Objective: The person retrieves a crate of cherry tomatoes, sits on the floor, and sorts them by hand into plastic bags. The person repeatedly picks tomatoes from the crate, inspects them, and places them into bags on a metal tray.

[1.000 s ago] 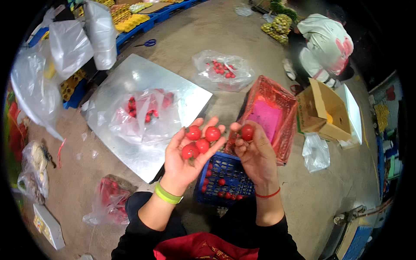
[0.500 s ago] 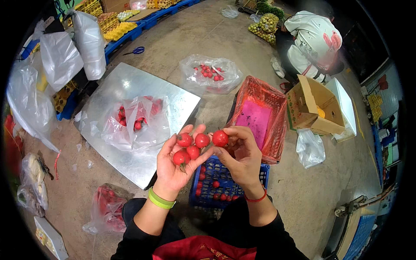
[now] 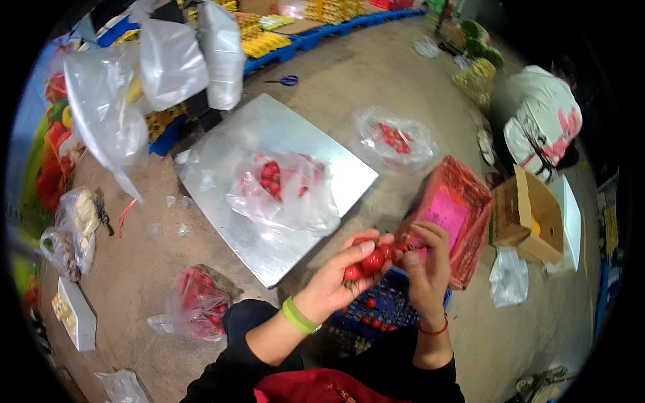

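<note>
Several red cherry tomatoes (image 3: 372,262) lie in my cupped left hand (image 3: 326,285), its fingers curled up around them. Close beside its fingertips, my right hand (image 3: 428,279) pinches a cherry tomato (image 3: 404,246) between thumb and fingers, which partly cover it. Both hands hover over a blue plastic crate (image 3: 385,295) with more tomatoes scattered in the bottom. Behind my right hand stands a red-lined crate (image 3: 474,250) with a pink base.
A clear bag of tomatoes (image 3: 285,208) sits on a metal platform (image 3: 269,258) to the left. Other tomato bags rest on the floor beyond (image 3: 396,140) and near my left knee (image 3: 196,305). At right are a cardboard box (image 3: 521,232) and a crouching person (image 3: 543,117).
The view has shifted, so the surroundings appear farther right and lower. My hands have moved to the right in the picture, and my right fingers have tilted up beside the left fingertips.
</note>
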### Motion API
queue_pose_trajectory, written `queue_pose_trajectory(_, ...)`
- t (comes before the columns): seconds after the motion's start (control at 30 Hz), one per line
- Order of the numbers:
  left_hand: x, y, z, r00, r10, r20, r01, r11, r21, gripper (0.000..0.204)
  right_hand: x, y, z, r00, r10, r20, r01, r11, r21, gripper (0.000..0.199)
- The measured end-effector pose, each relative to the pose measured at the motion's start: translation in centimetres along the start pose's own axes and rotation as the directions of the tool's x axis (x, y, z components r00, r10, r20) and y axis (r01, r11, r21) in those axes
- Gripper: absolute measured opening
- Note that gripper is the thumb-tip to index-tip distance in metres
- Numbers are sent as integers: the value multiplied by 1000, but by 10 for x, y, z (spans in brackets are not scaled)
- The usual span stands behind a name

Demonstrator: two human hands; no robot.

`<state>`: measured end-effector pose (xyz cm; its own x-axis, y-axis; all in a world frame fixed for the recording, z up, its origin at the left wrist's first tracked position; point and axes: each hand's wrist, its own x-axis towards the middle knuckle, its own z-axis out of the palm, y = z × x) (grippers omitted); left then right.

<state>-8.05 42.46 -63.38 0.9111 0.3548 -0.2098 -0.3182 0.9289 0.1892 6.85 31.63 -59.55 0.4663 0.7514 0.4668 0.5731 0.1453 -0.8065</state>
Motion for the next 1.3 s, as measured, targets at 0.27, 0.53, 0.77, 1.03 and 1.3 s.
queue_pose_trajectory(0.27, -165, 87, 7, 844, 408, -349, -471, 874, -118, 28, 65, -49, 132, 852, -285, 439, 464, 801, -378, 44)
queue_pose_trajectory(0.53, 31, 207, -94, 831, 348, -433, -425, 901, -91, 37, 110, -51, 159, 929, 319, 186, -364, 876, 315, 15)
queue_pose_trajectory(0.77, 63, 180, -87, 870, 368, -327, -368, 928, 65, 54, 113, -23, 116, 968, 151, 198, -216, 906, 365, 17)
queue_pose_trajectory(1.03, 5, 22, -83, 506, 862, 29, -510, 272, 816, 39, 33, 106, 49, 847, -489, 207, 505, 863, -27, 30)
queue_pose_trajectory(1.3, 21, -91, -127, 936, 306, 175, -151, -101, 983, 18, -164, 329, -85, 591, 463, 661, -234, 882, -409, 38)
